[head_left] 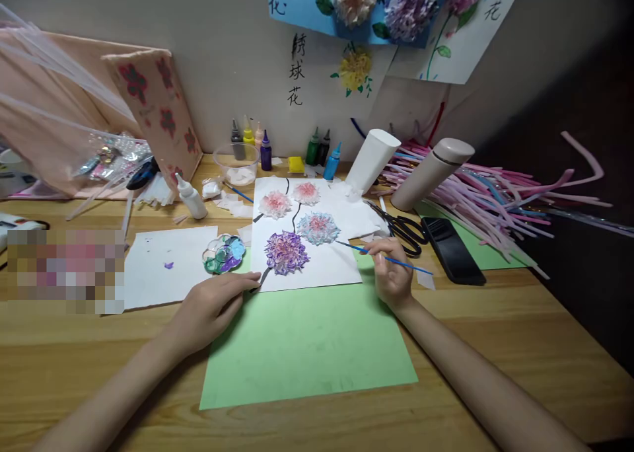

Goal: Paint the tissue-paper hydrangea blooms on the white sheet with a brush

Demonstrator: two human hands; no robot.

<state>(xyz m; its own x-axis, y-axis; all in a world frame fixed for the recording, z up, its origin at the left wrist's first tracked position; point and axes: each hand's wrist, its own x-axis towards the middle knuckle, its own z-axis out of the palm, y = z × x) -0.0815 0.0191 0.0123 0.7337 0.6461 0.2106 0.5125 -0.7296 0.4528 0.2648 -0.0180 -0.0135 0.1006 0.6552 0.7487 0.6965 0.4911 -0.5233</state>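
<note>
My right hand [391,273] pinches a thin blue paintbrush [369,252], whose tip points left toward a blue-pink paper flower [317,227]. That flower lies on a white sheet [324,260] beside a purple flower [286,252] and two pink ones [275,204]. My left hand [215,306] rests with its fingers flat on the sheet's lower left corner, holding nothing. A flower-shaped paint palette [224,254] sits just above that hand. A green paper [302,346] lies under the white sheet.
Paint bottles [266,151] and a clear bowl [236,162] stand at the back wall. Black scissors [403,228], a dark phone [452,249], a beige flask [432,172] and a white tube [371,160] lie right. Pink strips [495,194] pile beyond. A glue bottle [191,197] stands left.
</note>
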